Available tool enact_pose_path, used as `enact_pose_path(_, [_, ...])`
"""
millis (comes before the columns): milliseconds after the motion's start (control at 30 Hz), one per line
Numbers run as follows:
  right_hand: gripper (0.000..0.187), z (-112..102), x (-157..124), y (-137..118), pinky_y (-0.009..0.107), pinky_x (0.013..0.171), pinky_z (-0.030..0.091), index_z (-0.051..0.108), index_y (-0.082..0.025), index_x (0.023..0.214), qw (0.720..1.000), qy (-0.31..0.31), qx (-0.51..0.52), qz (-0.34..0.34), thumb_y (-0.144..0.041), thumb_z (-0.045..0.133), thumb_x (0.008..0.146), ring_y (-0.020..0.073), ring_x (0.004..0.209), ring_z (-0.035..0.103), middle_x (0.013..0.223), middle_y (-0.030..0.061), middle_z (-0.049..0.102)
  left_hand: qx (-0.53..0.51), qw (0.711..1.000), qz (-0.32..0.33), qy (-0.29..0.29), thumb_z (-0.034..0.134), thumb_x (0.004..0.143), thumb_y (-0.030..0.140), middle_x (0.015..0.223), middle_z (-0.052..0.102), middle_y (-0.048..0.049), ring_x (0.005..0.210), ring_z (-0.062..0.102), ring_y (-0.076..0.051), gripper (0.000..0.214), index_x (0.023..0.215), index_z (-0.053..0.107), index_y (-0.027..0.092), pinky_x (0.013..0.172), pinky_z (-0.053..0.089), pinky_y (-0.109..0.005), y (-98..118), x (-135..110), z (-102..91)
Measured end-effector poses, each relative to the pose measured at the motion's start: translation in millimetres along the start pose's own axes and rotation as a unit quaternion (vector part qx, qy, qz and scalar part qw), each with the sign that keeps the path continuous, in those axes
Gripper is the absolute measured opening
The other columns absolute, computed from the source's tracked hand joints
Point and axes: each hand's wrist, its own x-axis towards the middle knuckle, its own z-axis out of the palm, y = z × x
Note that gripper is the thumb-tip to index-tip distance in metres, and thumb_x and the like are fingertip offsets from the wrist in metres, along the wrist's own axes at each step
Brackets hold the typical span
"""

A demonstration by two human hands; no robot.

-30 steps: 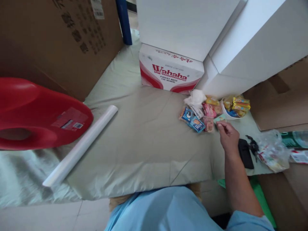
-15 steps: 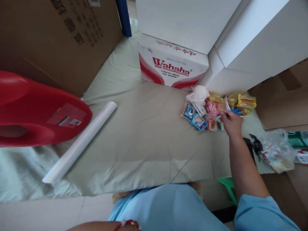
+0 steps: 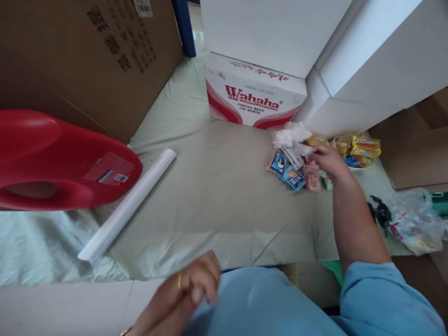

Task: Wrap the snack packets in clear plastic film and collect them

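Note:
My right hand (image 3: 327, 161) reaches to the pile of small snack packs at the right of the table. Its fingertips are pinched on the end of a crumpled white, thin sheet (image 3: 290, 135), which could be tissue or plastic. Below them lie a pink pack (image 3: 312, 175), two blue snack packs (image 3: 294, 177) and a silvery wrapper (image 3: 293, 157). Just behind the hand is a white bowl (image 3: 357, 168) with yellow packets (image 3: 366, 145). My left hand (image 3: 196, 282), with a ring, hovers over the table's front edge by my body, its fingers curled and nothing visible in them.
A white plastic roll (image 3: 129, 203) lies on the cloth beside a red plastic jug (image 3: 70, 168). Behind stand a large brown carton (image 3: 87, 70) and a white Wahaha box (image 3: 255, 95). Keys (image 3: 381, 212) and a clear plastic bag (image 3: 418, 221) lie to the right.
My left hand has risen into view from the bottom edge. My right hand has shifted left over the pile to the white sheet, whose end now stretches to its fingertips.

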Motion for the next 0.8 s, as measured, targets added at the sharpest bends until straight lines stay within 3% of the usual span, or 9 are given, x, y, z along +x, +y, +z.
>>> enact_pose_path(67, [0.021,-12,-32,3,0.025,0.048,0.025,0.063,-0.022,0.088,0.976,-0.086,0.195,0.051,-0.039,0.069,0.077,0.0108,0.049,0.034,0.064,-0.0014,0.054,-0.044,0.997,0.042,0.038,0.06,0.098,0.057,0.062,0.044,-0.0005,0.059,0.039,-0.017,0.04,0.072,0.064,0.027,0.055,0.038,-0.032,-9,18,-8.2])
enact_pose_path(133, [0.031,-7,-71,2,0.023,0.045,0.015,0.058,-0.024,0.09,0.931,-0.115,0.338,0.078,-0.042,0.075,0.071,0.0084,0.046,0.023,0.059,-0.0066,0.044,-0.086,0.994,0.056,0.047,0.058,0.1,0.061,0.054,0.031,0.0034,0.054,0.028,-0.014,0.054,0.061,0.049,0.023,0.051,0.029,-0.029,-23,35,-13.2])
enact_pose_path(233, [0.035,35,-134,-8,0.022,0.045,0.017,0.056,-0.026,0.09,0.899,-0.027,0.434,0.048,-0.045,0.08,0.071,0.0088,0.047,0.025,0.059,-0.0085,0.041,-0.058,0.996,0.047,0.052,0.062,0.095,0.067,0.054,0.036,0.0033,0.054,0.03,-0.012,0.062,0.057,0.045,0.021,0.052,0.029,-0.028,-45,56,-9.5])
enact_pose_path(333, [0.024,91,-192,-22,0.025,0.05,0.029,0.061,-0.025,0.084,0.929,0.07,0.362,-0.015,-0.045,0.075,0.086,0.0115,0.052,0.038,0.062,-0.0053,0.048,-0.037,0.997,-0.02,0.062,0.088,0.075,0.058,0.076,0.053,0.0025,0.063,0.042,-0.01,0.047,0.076,0.058,0.021,0.055,0.032,-0.024,-54,79,8.0])
enact_pose_path(400, [0.016,117,-220,-30,0.028,0.055,0.037,0.067,-0.026,0.087,0.956,0.089,0.265,-0.089,-0.04,0.069,0.093,0.0141,0.057,0.047,0.066,-0.0023,0.056,-0.042,0.996,-0.059,0.046,0.089,0.071,0.059,0.072,0.05,0.0053,0.061,0.041,-0.01,0.05,0.085,0.059,0.021,0.054,0.031,-0.023,-55,95,22.9])
enact_pose_path(467, [0.011,133,-235,-35,0.03,0.059,0.04,0.071,-0.027,0.091,0.963,0.09,0.184,-0.173,-0.033,0.064,0.097,0.0159,0.06,0.052,0.07,-0.0002,0.061,-0.042,0.996,-0.07,0.034,0.083,0.075,0.066,0.07,0.049,0.006,0.059,0.039,-0.009,0.054,0.09,0.058,0.021,0.052,0.028,-0.023,-54,110,36.6])
enact_pose_path(633, [0.018,144,-240,-33,0.03,0.062,0.042,0.074,-0.026,0.095,0.946,0.068,0.065,-0.31,-0.021,0.057,0.098,0.0173,0.065,0.058,0.076,0.0037,0.066,-0.016,0.997,-0.039,0.064,0.079,0.076,0.069,0.07,0.049,0.0061,0.06,0.041,-0.009,0.055,0.087,0.055,0.02,0.053,0.029,-0.023,-56,127,54.5])
enact_pose_path(700, [0.018,146,-238,-30,0.03,0.063,0.042,0.075,-0.026,0.095,0.943,0.051,0.056,-0.323,-0.021,0.057,0.098,0.0175,0.068,0.059,0.078,0.0045,0.067,-0.014,0.996,-0.021,0.082,0.079,0.076,0.064,0.066,0.047,0.0068,0.058,0.039,-0.009,0.051,0.079,0.053,0.021,0.054,0.03,-0.024,-59,128,53.5])
enact_pose_path(800, [0.02,145,-236,-29,0.029,0.069,0.047,0.075,-0.026,0.103,0.947,-0.031,0.115,-0.298,-0.022,0.056,0.098,0.0181,0.075,0.063,0.086,0.0052,0.069,0.006,0.996,0.001,0.094,0.075,0.081,0.061,0.062,0.047,0.0059,0.057,0.039,-0.01,0.047,0.073,0.052,0.021,0.056,0.031,-0.025,-64,126,46.8])
